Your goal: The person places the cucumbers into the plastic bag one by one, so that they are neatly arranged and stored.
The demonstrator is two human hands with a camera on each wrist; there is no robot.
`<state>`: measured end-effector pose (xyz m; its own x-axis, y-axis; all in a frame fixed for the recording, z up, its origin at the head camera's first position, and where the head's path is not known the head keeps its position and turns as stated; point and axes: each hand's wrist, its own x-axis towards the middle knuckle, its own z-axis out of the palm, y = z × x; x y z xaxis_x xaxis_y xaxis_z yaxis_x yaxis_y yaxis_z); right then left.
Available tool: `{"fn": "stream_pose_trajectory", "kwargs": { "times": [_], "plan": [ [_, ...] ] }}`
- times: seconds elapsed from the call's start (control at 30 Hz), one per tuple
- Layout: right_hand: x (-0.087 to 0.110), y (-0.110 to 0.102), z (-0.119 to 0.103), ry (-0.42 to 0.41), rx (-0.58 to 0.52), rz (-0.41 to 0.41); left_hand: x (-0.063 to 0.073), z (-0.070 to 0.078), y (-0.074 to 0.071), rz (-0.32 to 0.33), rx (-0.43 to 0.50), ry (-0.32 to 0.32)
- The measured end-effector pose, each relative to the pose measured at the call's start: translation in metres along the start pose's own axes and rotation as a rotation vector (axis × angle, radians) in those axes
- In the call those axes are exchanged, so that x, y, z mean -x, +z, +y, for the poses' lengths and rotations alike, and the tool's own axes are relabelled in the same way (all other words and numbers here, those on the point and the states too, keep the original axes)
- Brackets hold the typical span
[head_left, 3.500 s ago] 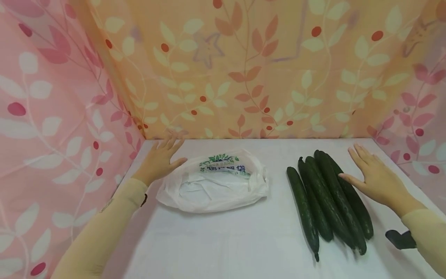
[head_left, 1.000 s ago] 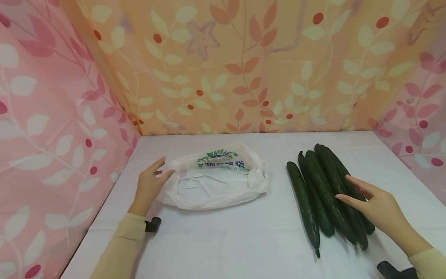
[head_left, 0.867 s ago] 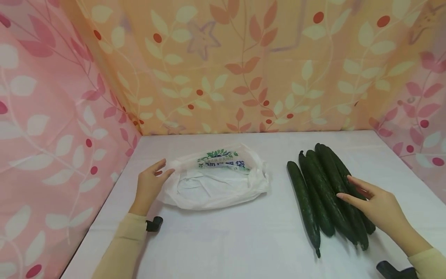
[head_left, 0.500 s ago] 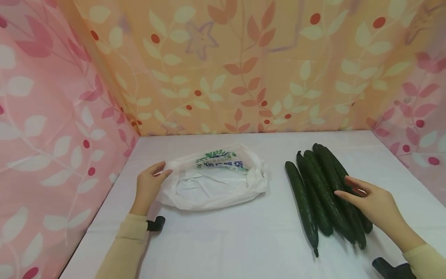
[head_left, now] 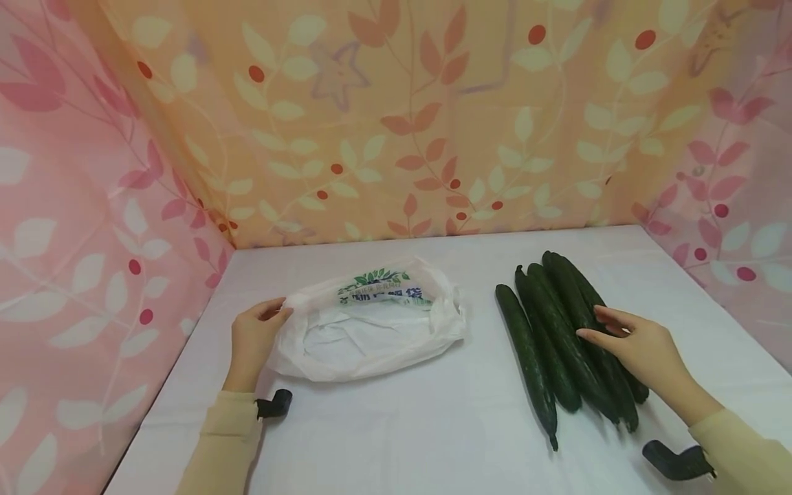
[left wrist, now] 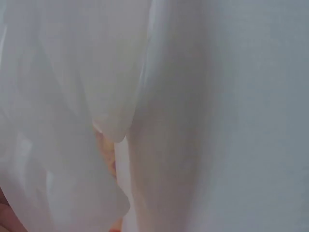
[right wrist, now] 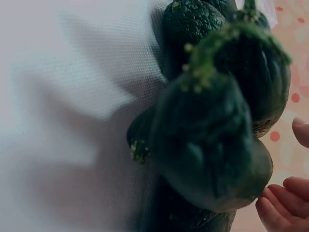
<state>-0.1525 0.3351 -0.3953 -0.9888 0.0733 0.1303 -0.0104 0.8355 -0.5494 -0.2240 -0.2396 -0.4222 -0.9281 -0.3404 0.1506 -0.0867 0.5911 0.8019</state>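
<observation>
A white plastic bag (head_left: 371, 364) with green and blue print lies with its mouth spread on the left of the table. My left hand (head_left: 255, 337) pinches the bag's left rim between thumb and fingers. In the left wrist view the thin bag (left wrist: 67, 111) fills the left side, and a bit of the fingers (left wrist: 7, 217) shows low at the corner. Several dark green cucumbers (head_left: 526, 364) lie side by side on the right. Over their right side is my right hand (head_left: 643, 347), thumb and fingers apart. Its fingertips (right wrist: 263, 203) are right at a cucumber (right wrist: 203, 140) in the right wrist view.
White cloth covers the table (head_left: 396, 440). An orange leaf-patterned curtain (head_left: 402, 137) stands behind it, and pink ones (head_left: 80, 227) flank both sides. Black wrist camera mounts (head_left: 275, 404) stick out from the sleeves.
Both hands came down from flat, spread poses: the left to the bag's rim, its finger gap narrowing, the right to the cucumbers. The head view has shifted slightly. Bag and cucumbers stay in place.
</observation>
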Motion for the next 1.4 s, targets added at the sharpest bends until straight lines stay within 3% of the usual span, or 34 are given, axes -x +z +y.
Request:
{"fn": "stream_pose_trajectory", "kwargs": {
  "times": [0.27, 0.77, 1.17, 1.4],
  "plan": [
    [-0.011, 0.004, -0.004, 0.053, 0.004, -0.066, -0.001, -0.005, -0.006, -0.045, 0.007, -0.031],
    [-0.023, 0.011, -0.005, 0.024, 0.051, -0.026, -0.002, -0.003, -0.004, -0.056, 0.019, -0.033],
    [-0.034, 0.009, -0.009, 0.044, 0.098, -0.073, -0.004, 0.000, -0.004, -0.096, 0.038, -0.078],
    [-0.039, 0.008, -0.008, 0.073, 0.113, -0.097, -0.005, -0.004, -0.003, -0.091, 0.049, -0.072]
  ]
}}
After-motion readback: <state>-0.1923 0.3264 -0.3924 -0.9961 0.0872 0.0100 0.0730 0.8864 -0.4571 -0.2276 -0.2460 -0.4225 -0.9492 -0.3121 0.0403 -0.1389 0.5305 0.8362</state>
